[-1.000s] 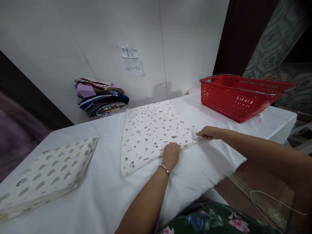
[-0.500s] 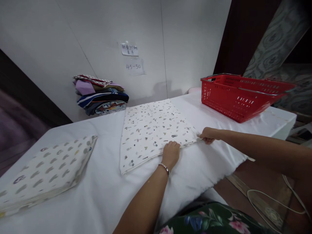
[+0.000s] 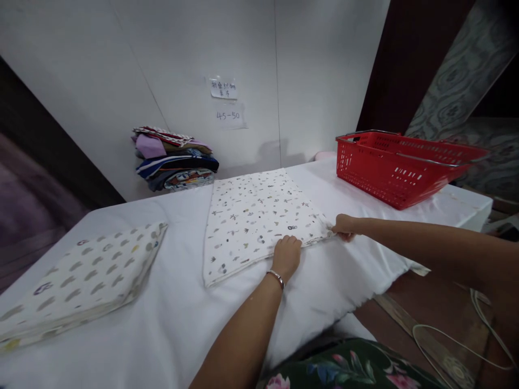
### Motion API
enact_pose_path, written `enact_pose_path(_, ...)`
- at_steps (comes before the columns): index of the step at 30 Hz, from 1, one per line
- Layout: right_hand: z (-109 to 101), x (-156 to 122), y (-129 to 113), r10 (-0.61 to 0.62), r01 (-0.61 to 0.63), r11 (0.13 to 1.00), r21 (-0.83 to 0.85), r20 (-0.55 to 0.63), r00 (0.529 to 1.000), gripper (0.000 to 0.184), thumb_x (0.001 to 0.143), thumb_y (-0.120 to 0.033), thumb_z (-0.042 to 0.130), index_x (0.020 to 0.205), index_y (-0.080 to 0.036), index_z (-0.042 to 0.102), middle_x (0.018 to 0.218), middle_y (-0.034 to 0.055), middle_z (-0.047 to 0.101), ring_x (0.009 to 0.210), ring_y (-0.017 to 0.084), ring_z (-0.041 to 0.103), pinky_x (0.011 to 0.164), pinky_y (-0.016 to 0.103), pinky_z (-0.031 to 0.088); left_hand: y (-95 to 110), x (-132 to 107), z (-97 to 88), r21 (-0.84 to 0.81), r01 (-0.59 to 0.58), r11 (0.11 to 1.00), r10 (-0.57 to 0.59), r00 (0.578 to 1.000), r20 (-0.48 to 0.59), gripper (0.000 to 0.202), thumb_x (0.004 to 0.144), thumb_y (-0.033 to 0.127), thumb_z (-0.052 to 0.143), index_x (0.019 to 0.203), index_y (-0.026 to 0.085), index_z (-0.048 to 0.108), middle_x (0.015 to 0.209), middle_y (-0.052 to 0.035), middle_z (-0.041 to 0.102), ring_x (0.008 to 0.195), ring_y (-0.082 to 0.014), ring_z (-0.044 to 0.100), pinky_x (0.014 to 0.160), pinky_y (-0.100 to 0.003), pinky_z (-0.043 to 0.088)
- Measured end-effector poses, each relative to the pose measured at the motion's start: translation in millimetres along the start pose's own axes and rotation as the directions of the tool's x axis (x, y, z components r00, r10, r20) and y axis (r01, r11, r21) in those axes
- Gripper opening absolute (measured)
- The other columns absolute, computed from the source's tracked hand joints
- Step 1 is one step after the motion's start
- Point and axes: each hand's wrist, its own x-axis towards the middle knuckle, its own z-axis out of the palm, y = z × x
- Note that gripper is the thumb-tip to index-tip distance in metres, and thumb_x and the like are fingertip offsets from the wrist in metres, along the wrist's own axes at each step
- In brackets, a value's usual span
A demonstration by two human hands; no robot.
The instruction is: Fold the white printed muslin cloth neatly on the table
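Note:
A white cloth printed with small grey, black and tan figures lies folded into layers on the table. My left hand, with a bracelet at the wrist, is closed over the middle of its near edge, knuckles up, thumb hidden. At the near right corner my right hand pinches the layers between thumb and fingers. To the left lies a second folded cloth, off-white with grey blotches, untouched by either hand.
A white-covered table spreads under everything. At the back left is a stack of folded fabrics against the wall. A red plastic basket stands at the right. Paper signs hang on the wall; a pale cable runs over the floor.
The view has shifted slightly. Both hands keep the same places on the patterned cloth, and nothing has been let go or taken up.

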Motion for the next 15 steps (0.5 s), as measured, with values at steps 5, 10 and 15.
enact_pose_path(5,2,-2,-9,0.07,-0.07,0.997,-0.033,0.017,0.997,0.023,0.066,-0.019,0.07,0.054,-0.012,0.051,0.042,0.0031,0.049,0.04,0.016,0.051,0.04,0.028,0.047,-1,0,3.6,0.007,-0.007,1.0,0.007,1.0,-0.017,0.015,0.084,0.011,0.044,0.082,0.019,0.057,0.087,-0.004,0.058,0.087,-0.0184,0.05,0.073,-0.032,0.038)
enact_pose_path(10,5,-1,-4,0.094,-0.094,0.992,0.079,0.007,0.996,0.021,0.069,-0.018,0.067,0.059,-0.014,0.049,0.044,-0.0011,0.047,0.04,0.01,0.048,0.043,0.024,0.047,-2,0,5.2,0.006,-0.014,1.0,0.014,1.0,-0.021,0.015,0.085,0.013,0.045,0.084,0.019,0.058,0.088,-0.0048,0.058,0.089,-0.0186,0.05,0.074,-0.033,0.038)
enact_pose_path(15,9,1,6,0.074,-0.07,0.987,0.146,-0.025,0.997,0.022,0.071,-0.022,0.066,0.06,-0.013,0.05,0.048,-0.0002,0.05,0.04,0.008,0.048,0.042,0.02,0.045,-2,0,5.3,0.001,-0.012,1.0,0.012,1.0,-0.029,0.015,0.084,0.012,0.045,0.082,0.019,0.057,0.088,-0.004,0.059,0.087,-0.0184,0.049,0.072,-0.033,0.038)
